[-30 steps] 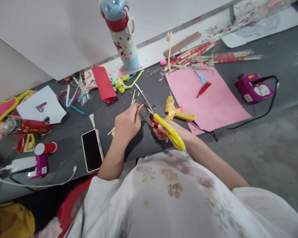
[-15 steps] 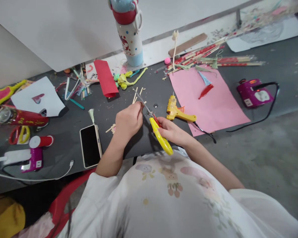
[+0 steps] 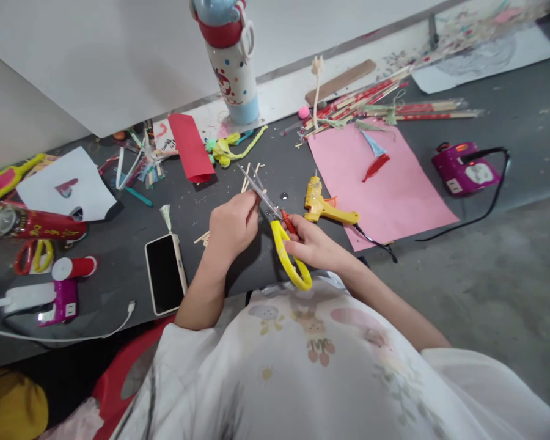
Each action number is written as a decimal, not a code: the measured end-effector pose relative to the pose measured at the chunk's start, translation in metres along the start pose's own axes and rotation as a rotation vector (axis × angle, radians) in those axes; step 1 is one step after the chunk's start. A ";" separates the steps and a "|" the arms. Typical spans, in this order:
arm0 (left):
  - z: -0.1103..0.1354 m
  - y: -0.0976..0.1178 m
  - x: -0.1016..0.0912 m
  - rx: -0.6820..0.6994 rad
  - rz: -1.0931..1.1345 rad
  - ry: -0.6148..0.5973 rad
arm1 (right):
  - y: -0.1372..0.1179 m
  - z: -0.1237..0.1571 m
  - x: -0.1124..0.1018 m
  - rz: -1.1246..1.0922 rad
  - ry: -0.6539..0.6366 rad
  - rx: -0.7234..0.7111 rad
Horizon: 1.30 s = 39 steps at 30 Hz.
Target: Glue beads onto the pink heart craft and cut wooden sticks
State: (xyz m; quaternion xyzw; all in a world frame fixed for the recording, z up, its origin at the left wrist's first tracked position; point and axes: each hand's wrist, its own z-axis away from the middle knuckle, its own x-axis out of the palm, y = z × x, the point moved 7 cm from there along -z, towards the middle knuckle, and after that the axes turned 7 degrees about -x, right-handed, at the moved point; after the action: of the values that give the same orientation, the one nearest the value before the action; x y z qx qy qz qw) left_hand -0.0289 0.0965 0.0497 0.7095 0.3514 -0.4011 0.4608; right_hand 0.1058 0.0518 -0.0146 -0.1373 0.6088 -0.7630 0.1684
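My right hand [image 3: 309, 242] is closed on a pair of scissors [image 3: 291, 263] with one yellow and one red handle. The slim metal blades point up and left, slightly parted, their tips near thin wooden sticks [image 3: 246, 178] on the dark table. Close to the blades, my left hand [image 3: 233, 225] is closed, thumb and fingers pressed together; whatever it pinches is hidden. More short sticks [image 3: 202, 238] lie beside the left wrist. A yellow glue gun [image 3: 325, 206] rests just right of the scissors.
A pink sheet [image 3: 385, 189], with a tassel on it, lies right of the glue gun. The bottle [image 3: 233, 67] stands at the back. A phone [image 3: 165, 274] lies left of my left arm; a red paper strip [image 3: 191, 148] lies behind my hands. A corded purple box [image 3: 465, 168] is far right.
The scissors' handles have turned and spread, so the yellow loop now shows open and the blades are visibly parted. My left hand stays closed. The whole view has shifted slightly.
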 end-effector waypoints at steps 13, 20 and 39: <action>0.002 -0.002 -0.002 0.096 0.043 0.094 | -0.015 0.006 -0.004 0.160 0.053 -0.062; 0.001 -0.002 -0.001 0.111 0.085 0.093 | -0.013 0.007 -0.004 0.168 0.049 -0.072; 0.022 0.027 -0.028 0.307 0.358 0.396 | 0.004 -0.012 0.004 -0.027 0.136 0.069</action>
State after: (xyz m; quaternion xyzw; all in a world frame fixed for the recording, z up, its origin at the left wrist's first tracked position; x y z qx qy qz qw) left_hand -0.0227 0.0633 0.0792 0.8857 0.2390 -0.2160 0.3342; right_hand 0.0974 0.0600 -0.0213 -0.0876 0.5902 -0.7933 0.1208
